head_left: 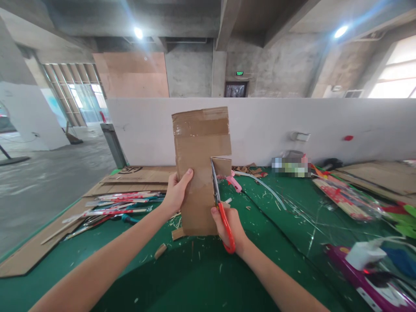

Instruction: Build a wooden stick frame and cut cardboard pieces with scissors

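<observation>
A tall piece of brown cardboard (pixel 198 173) is held upright above the green table, with clear tape near its top. My left hand (pixel 177 190) grips its left edge, thumb on the near face and the other fingers hidden behind. My right hand (pixel 230 223) is closed round the red-orange handles of the scissors (pixel 225 225). The scissor blades point up along a cut in the cardboard's right side, their tips at the inner corner of a notch. A small flap (pixel 222 168) stands to the right of the blades.
Packets of sticks (pixel 123 201) and cardboard sheets (pixel 146 174) lie left on the green table (pixel 156 281). A pink glue gun (pixel 234 182) with a black cord lies behind my right hand. At the right are a purple power strip (pixel 360 277) and more packets (pixel 344 199). A white partition (pixel 260 130) stands behind.
</observation>
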`<state>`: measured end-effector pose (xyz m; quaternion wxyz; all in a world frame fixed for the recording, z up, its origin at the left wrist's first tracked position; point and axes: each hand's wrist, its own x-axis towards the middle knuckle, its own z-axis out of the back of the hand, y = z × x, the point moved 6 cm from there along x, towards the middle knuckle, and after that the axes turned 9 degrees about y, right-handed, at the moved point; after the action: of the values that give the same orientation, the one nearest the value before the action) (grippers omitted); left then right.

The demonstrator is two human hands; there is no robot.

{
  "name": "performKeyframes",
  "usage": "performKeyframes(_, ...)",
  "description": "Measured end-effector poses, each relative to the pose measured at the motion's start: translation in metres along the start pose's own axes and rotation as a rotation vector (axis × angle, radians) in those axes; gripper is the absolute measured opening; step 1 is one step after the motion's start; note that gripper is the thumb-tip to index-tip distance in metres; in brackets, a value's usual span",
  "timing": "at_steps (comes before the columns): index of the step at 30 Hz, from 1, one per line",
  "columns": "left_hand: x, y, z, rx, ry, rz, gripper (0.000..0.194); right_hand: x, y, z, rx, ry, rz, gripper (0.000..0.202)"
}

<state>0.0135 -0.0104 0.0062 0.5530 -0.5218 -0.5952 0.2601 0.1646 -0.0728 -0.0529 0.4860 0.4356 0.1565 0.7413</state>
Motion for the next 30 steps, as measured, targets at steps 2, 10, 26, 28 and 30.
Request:
performKeyframes(2,0.002,0.001,0.004,-0.038,-0.027,0.025,0.038,0.0,0.001,0.0,-0.005,0.012,0.0,0.041)
performKeyframes(10,0.019,-0.015,0.024,-0.013,-0.088,0.002,0.041,0.0,-0.002,-0.005,0.105,0.081,0.014,0.045)
performKeyframes(26,0.038,-0.075,0.051,0.436,-0.041,-0.296,0.037,0.023,-0.039,0.039,-0.916,0.431,-0.048,0.039)
performKeyframes(28,0.035,-0.084,0.047,0.57,-0.013,-0.357,0.037,0.023,-0.045,0.038,-0.898,0.433,-0.104,0.043)
performKeyframes(30,0.035,-0.084,0.046,0.588,0.038,-0.314,0.04,0.023,-0.051,0.038,-0.858,0.429,-0.154,0.043)
